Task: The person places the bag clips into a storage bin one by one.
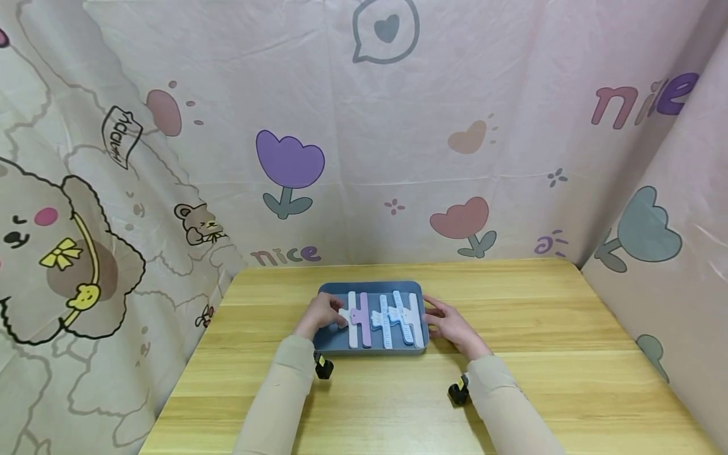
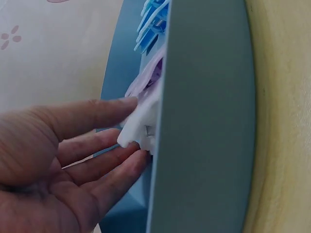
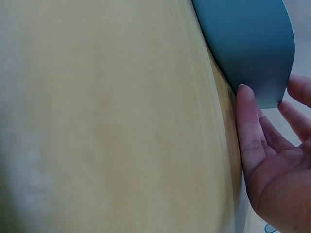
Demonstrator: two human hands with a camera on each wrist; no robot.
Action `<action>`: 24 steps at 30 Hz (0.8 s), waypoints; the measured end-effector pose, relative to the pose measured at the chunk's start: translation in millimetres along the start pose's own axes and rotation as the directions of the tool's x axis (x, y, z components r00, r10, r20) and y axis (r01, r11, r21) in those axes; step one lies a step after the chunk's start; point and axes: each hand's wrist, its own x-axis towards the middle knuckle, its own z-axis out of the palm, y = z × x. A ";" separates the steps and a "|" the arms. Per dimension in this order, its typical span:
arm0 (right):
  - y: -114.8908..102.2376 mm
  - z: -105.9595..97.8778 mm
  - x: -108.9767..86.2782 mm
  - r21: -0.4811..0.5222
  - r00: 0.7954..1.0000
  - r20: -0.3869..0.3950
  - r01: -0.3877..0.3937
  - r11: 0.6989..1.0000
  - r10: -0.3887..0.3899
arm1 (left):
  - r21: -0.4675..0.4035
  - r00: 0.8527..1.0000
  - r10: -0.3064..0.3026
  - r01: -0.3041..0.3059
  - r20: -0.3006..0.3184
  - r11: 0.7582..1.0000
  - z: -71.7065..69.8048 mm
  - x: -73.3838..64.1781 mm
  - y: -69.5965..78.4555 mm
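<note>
A blue-grey tray (image 1: 370, 352) holds a row of long sealing clips. My left hand (image 1: 321, 314) reaches over its left side and pinches the grip of the leftmost white clip (image 1: 352, 328). In the left wrist view the thumb lies on top of that white clip (image 2: 138, 124), with fingertips below. A purple clip (image 1: 365, 328) lies right beside it. Further right are two blue-patterned clips (image 1: 387, 328) and a second white clip (image 1: 417, 322). At the tray's right end, my right hand (image 1: 453, 325) rests its fairly straight fingers against the outer wall (image 3: 252, 53).
The tray sits toward the back of a wood-grain table (image 1: 512, 379). A printed curtain (image 1: 370, 126) hangs behind it and along both sides. Small black wrist devices (image 1: 323, 366) are strapped by each cuff.
</note>
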 end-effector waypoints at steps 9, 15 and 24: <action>1.9 -1.1 1.9 -0.012 1.000 -0.001 -0.006 1.000 0.006 | -0.026 0.999 -0.022 0.021 -0.024 0.999 -6.7 -3.3 0.6; -1.3 -1.9 -0.4 -0.014 1.000 0.008 0.000 1.000 0.000 | -0.044 0.999 0.024 -0.025 -0.039 0.999 -13.3 -10.9 3.5; -9.2 -9.8 -0.6 -0.079 1.000 -0.009 0.029 0.996 -0.029 | -0.055 0.991 0.118 -0.121 -0.057 0.991 -21.7 -27.4 7.6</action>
